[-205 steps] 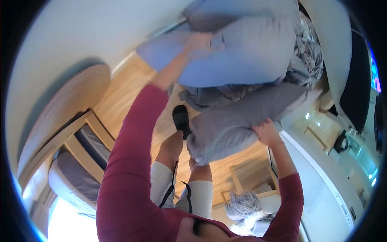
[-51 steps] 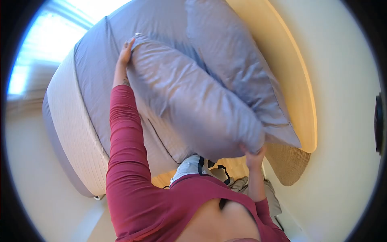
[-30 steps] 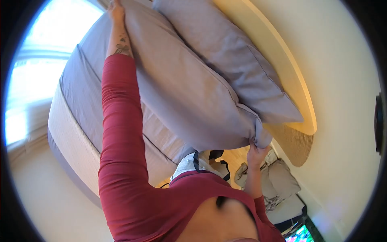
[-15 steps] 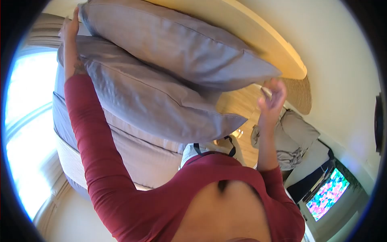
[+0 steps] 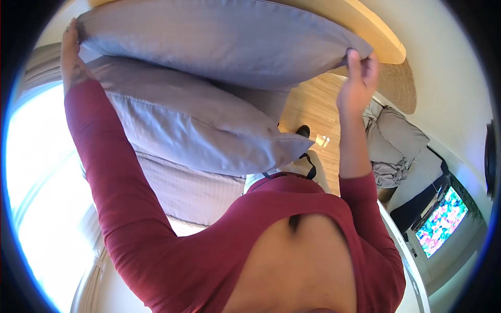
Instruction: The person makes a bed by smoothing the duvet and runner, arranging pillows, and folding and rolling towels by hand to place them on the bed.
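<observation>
A plump grey pillow [image 5: 219, 39] lies across the top of the view, against the wooden headboard. My left hand [image 5: 71, 37] grips its left end, the fingers partly hidden along the edge. At the opposite end, my right hand [image 5: 359, 78] pinches the right corner between thumb and fingers. Nearer to me, a second grey pillow [image 5: 193, 122] leans on the bed [image 5: 180, 182], its pointed corner towards my waist. Neither hand touches that one.
The curved wooden headboard [image 5: 383, 39] runs behind the pillows. To the right are a woven round piece [image 5: 399, 86], a heap of grey bedding [image 5: 399, 138] and a lit screen [image 5: 442, 221]. A bright window [image 5: 39, 193] is at left, wooden floor [image 5: 313, 107] beside the bed.
My right hand has moved up and taken hold of the far pillow's right corner. That pillow now lies straighter along the headboard, and my left hand has shifted left with its other end.
</observation>
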Tool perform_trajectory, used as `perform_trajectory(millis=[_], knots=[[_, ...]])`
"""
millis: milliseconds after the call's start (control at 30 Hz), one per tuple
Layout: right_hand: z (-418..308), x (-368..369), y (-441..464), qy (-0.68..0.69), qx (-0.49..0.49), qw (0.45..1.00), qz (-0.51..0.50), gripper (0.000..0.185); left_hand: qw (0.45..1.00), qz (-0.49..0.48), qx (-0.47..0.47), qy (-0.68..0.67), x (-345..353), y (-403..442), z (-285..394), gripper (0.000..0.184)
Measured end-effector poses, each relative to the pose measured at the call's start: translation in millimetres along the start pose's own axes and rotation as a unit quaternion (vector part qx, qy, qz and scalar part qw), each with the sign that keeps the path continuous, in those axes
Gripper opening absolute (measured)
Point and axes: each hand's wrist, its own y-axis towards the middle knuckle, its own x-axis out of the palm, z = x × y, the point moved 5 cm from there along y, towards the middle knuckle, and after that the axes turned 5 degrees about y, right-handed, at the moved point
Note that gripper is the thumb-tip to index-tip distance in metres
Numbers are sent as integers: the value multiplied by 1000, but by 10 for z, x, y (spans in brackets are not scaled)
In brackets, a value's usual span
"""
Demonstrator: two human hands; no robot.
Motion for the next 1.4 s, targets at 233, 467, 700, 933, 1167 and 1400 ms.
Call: perform_trajectory(millis=[233,467,700,933,1167,1400], knots=[[-502,253,-1117,-142,76,928,-337,21,939,-281,-194,-34,-477,-717,-929,68],[-255,-57,-695,-147,-96,969,-173,9,958,-250,40,-137,-136,-747,-1149,47],[-150,-697,-1023,-82,-45,958,-272,17,837,1,547,-10,-755,-1982,261,68],[999,-3710,-2146,-343,186,912,-131,30,773,-229,483,-341,-1123,-4904,3624,41],[1450,-6532,-4943,-118,524,740,406,15,449,-752,481,-37,1084,-8850,4417,36],[2105,-8093,-5535,103,526,608,586,15,435,-773,443,129,3801,-11962,3729,45]])
